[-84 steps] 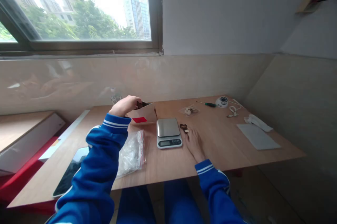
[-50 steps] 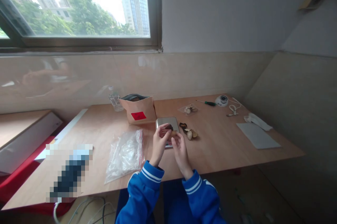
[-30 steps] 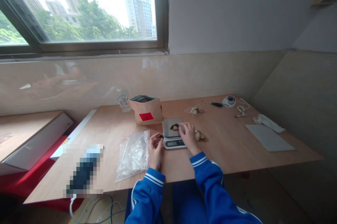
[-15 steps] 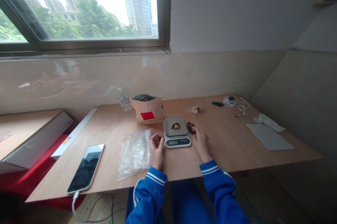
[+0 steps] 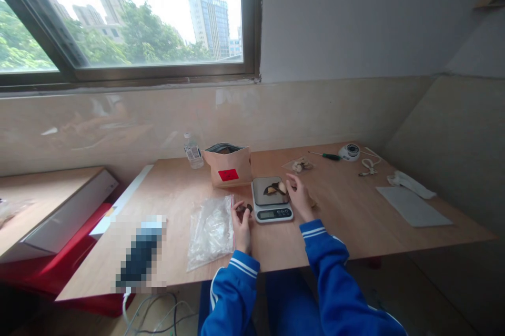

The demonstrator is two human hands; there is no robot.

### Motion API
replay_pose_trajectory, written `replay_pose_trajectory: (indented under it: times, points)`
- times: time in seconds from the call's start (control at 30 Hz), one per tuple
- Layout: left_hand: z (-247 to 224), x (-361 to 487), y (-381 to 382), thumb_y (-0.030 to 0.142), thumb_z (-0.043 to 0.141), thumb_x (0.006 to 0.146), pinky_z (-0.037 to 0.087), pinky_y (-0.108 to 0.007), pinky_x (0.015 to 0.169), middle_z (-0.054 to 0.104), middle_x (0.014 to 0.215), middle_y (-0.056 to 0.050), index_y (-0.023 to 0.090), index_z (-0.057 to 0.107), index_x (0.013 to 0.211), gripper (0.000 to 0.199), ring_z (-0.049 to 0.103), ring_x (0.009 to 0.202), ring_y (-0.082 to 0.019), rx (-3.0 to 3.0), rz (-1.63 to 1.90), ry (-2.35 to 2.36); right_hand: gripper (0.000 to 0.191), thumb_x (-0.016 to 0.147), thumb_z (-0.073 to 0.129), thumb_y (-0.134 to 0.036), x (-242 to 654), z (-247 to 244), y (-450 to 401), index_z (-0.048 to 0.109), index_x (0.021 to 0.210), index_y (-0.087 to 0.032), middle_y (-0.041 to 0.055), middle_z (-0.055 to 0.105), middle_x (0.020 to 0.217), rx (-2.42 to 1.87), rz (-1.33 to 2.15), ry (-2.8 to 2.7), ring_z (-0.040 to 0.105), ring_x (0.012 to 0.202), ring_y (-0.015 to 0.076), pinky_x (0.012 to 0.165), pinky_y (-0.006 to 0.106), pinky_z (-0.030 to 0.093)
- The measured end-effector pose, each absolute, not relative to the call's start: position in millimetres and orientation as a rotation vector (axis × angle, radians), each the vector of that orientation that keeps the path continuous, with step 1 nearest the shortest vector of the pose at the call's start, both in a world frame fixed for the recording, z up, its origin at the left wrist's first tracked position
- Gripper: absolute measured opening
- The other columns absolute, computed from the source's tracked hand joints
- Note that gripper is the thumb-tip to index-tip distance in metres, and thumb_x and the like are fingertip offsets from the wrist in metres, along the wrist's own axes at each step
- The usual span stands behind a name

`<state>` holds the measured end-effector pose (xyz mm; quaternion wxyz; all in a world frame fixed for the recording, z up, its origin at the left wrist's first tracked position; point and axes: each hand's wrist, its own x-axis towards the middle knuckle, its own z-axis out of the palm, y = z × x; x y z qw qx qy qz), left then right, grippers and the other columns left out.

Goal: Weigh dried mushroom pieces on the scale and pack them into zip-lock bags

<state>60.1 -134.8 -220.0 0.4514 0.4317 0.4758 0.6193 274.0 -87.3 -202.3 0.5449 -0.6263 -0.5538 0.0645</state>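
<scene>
My left hand (image 5: 242,223) rests beside the scale's left edge, its fingers closed around dark brown dried pieces (image 5: 246,209) that look like dried mushroom. Over the right edge of the kitchen scale (image 5: 272,214), my right hand (image 5: 300,195) is raised with its fingers loosely bent and apart, holding nothing that I can see. Dark and pale dried slices (image 5: 272,189) lie on the scale's metal plate. A tan piece (image 5: 313,203) shows partly behind my right hand. Close behind the scale stands an open kraft paper pouch (image 5: 231,168) with a red label.
A clear plastic bag (image 5: 211,233) lies left of my left hand, and a phone (image 5: 140,254) with a cable farther left. Behind are a bottle (image 5: 193,152), a small bag of pale pieces (image 5: 301,165), a screwdriver (image 5: 330,156) and a dome camera (image 5: 349,152). White paper (image 5: 414,207) lies right.
My right hand has moved from beside the scale up to its plate and let go of a dried piece there. More slices now lie on the plate. My left hand stays beside the scale.
</scene>
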Motion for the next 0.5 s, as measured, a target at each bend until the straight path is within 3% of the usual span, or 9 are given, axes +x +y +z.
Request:
replay_pose_trajectory:
  times: [0.13, 0.27, 0.5]
  points:
    - [-221, 61, -134, 0.037, 0.06, 0.082, 0.046, -0.034, 0.089, 0.06, 0.104, -0.006, 0.02, 0.054, 0.106, 0.03, 0.059, 0.096, -0.018, 1.087, 1.547, 1.121, 0.031, 0.087, 0.039, -0.023, 281, -227, -111, 0.062, 0.106, -0.016, 0.0148, 0.063, 0.105, -1.609, -0.091, -1.311, 0.057, 0.102, 0.0268, 0.091, 0.045, 0.047]
    - [-224, 63, -133, 0.038, 0.063, 0.08, 0.045, -0.037, 0.093, 0.062, 0.103, -0.007, 0.018, 0.057, 0.101, 0.029, 0.06, 0.1, -0.02, 1.092, 1.551, 1.077, 0.038, 0.087, 0.035, -0.016, 285, -245, -119, 0.059, 0.115, -0.016, 0.0147, 0.061, 0.115, -1.645, -0.171, -1.422, 0.054, 0.11, 0.026, 0.095, 0.047, 0.045]
    - [-221, 63, -133, 0.038, 0.067, 0.078, 0.046, -0.036, 0.093, 0.063, 0.104, -0.007, 0.018, 0.059, 0.099, 0.031, 0.06, 0.1, -0.019, 1.075, 1.544, 1.104, 0.04, 0.09, 0.033, -0.018, 290, -256, -102, 0.055, 0.122, -0.008, 0.0181, 0.059, 0.124, -1.7, -0.169, -1.577, 0.051, 0.119, 0.0263, 0.101, 0.045, 0.042]
